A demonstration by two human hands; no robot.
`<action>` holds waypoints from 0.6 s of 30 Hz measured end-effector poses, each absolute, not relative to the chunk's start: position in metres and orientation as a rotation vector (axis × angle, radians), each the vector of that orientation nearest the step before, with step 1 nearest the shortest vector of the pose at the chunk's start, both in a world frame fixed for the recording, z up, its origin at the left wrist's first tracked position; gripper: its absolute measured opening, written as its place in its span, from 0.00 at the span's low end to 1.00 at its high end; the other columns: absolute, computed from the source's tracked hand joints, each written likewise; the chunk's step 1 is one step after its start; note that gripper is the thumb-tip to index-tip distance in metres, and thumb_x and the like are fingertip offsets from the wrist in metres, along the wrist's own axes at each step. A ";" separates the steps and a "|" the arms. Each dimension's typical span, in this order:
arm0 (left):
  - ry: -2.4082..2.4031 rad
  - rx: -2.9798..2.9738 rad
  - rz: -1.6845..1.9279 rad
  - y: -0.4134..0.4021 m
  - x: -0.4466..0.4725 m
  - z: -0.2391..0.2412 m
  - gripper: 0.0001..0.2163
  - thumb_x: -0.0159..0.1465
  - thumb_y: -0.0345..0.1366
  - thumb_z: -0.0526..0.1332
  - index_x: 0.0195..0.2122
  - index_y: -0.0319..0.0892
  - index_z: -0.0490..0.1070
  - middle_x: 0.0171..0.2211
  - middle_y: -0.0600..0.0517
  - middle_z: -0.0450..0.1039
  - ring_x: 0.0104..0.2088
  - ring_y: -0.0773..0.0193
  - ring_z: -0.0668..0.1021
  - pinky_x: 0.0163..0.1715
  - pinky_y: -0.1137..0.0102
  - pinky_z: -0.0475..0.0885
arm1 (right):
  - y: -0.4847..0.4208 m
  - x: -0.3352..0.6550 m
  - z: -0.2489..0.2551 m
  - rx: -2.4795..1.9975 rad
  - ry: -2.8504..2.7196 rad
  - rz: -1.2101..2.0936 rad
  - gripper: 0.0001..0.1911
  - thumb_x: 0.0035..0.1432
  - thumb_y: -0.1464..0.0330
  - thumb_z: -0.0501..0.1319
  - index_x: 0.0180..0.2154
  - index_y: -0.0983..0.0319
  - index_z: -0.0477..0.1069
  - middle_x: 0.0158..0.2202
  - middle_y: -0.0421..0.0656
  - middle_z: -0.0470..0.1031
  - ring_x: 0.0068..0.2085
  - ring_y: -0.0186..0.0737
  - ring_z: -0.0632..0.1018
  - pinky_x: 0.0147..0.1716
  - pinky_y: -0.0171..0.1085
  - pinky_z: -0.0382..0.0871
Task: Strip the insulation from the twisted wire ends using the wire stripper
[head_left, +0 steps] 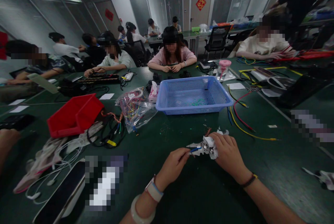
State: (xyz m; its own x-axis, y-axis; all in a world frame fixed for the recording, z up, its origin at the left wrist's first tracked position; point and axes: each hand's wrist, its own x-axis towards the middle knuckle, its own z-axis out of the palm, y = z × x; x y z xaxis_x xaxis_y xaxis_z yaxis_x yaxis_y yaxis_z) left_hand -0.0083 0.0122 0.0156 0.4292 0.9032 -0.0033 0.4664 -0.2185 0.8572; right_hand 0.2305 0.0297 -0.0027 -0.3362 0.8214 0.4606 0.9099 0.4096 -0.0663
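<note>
Above the dark green table, my right hand [227,150] is closed around a pair of wire strippers [198,149] with something white wrapped about its handles. The metal jaws point left, toward my other hand. My left hand [176,164] pinches a short blue wire [195,149], which lies against the jaws. Whether the jaws are closed on the wire, I cannot tell. A bit of twisted copper strand [208,131] shows just behind the tool. Most of the handles is hidden by my right fingers.
Beyond my hands stands a blue plastic basket [193,108] with small green scraps inside. Loose wires [250,131] lie to the right. At left are a plastic bag of wires [134,107], a red bin [75,116], white earphones [56,168] and a phone [61,192]. Several people sit around the tables.
</note>
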 end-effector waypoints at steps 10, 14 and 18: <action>1.143 1.840 0.672 0.012 -0.007 0.014 0.15 0.70 0.38 0.48 0.43 0.39 0.73 0.30 0.52 0.70 0.29 0.67 0.70 0.34 0.73 0.65 | 0.033 0.230 -0.006 -1.455 -2.314 -0.249 0.18 0.54 0.75 0.57 0.48 0.66 0.68 0.45 0.51 0.74 0.44 0.47 0.71 0.44 0.43 0.62; 1.146 1.825 0.667 0.012 -0.008 0.012 0.14 0.70 0.38 0.49 0.44 0.40 0.73 0.30 0.53 0.69 0.29 0.67 0.70 0.33 0.73 0.64 | 0.035 0.230 -0.005 -1.429 -2.340 -0.310 0.19 0.55 0.78 0.55 0.49 0.67 0.67 0.47 0.51 0.74 0.44 0.46 0.71 0.44 0.42 0.62; 1.135 1.810 0.659 0.012 -0.008 0.012 0.14 0.70 0.38 0.49 0.44 0.40 0.73 0.31 0.53 0.69 0.29 0.67 0.69 0.33 0.73 0.64 | 0.035 0.231 0.000 -1.428 -2.349 -0.361 0.16 0.56 0.78 0.54 0.46 0.66 0.69 0.43 0.50 0.75 0.42 0.44 0.71 0.41 0.41 0.61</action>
State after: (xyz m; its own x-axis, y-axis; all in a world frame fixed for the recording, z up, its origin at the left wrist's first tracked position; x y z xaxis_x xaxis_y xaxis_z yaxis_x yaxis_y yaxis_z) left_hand -0.0082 0.0119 0.0123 0.4430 0.8964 -0.0135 0.4326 -0.2006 0.8790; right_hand 0.2312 0.0351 -0.0003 -0.4199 0.7962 0.4356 0.8903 0.4546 0.0273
